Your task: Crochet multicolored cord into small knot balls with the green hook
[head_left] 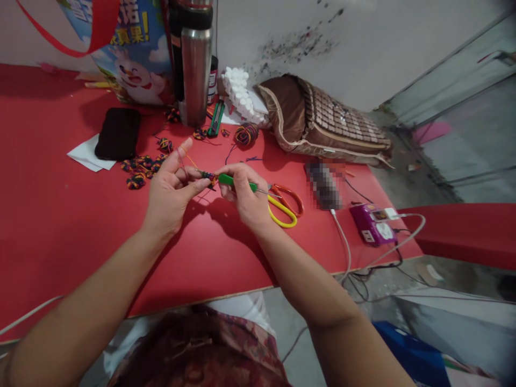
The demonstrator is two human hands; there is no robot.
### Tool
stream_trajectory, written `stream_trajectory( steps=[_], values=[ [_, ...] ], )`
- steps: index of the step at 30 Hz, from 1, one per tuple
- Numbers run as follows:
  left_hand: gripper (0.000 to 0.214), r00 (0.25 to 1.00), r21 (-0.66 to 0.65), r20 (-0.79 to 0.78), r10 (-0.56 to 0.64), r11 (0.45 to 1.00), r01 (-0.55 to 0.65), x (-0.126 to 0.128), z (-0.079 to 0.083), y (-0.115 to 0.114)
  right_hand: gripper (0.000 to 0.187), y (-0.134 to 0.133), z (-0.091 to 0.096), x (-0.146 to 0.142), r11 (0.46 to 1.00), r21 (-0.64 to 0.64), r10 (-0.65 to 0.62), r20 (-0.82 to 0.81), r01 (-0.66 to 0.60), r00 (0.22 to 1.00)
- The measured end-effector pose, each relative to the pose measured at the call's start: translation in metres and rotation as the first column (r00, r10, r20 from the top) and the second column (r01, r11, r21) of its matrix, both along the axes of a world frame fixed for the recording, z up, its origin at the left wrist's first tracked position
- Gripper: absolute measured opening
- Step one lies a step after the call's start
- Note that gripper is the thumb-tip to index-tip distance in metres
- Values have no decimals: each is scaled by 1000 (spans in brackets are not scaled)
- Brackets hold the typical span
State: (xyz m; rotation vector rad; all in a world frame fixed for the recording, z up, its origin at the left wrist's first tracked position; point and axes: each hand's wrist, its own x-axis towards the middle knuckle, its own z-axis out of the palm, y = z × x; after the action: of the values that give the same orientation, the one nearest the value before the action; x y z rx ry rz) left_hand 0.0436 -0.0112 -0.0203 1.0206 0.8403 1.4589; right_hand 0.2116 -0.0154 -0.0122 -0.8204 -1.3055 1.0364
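Note:
My left hand (166, 201) pinches a small multicoloured crochet piece (210, 177) between thumb and fingers. A strand of yarn (189, 157) runs over its raised index finger. In my right hand (250, 200) is a crochet hook (226, 179) with a green handle; a thin metal shaft sticks out past the hand to the right. The hook's working end meets the piece, and its tip is hidden there. Close by my left hand lie several finished crochet pieces (136, 180) in dark, orange and red yarn. Scissors (287, 207) with yellow and orange handles lie partly behind my right hand.
On the red table (201, 263) stand a steel thermos (195, 75) and a printed bag (139, 70). A yarn ball (245, 134), a green cutter (216, 118) and a black phone (117, 133) lie farther back. A brown cushion (322, 121) and a purple power socket (373, 226) with cables sit right.

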Motion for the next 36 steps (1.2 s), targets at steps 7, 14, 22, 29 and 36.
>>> stream_trajectory(
  steps=[7,14,22,29,36],
  values=[
    [78,1000,-10,9,-18,1000,18,-1,0,-1,59,-1,4,-1,1000,3,21,-34,-21,999],
    [67,996,-1,88,-36,999,36,1,1,1,48,-7,9,1,996,74,50,52,-54,997],
    [75,987,-19,158,-25,999,28,3,-1,0,48,-8,10,-1,995,100,21,18,-22,1000],
    [71,983,17,173,-63,998,60,3,2,0,43,-11,8,-4,991,134,-12,8,11,1000],
    [66,983,-31,180,-30,999,36,7,14,-6,36,-16,-3,-5,967,221,-144,63,127,988]
  ],
)
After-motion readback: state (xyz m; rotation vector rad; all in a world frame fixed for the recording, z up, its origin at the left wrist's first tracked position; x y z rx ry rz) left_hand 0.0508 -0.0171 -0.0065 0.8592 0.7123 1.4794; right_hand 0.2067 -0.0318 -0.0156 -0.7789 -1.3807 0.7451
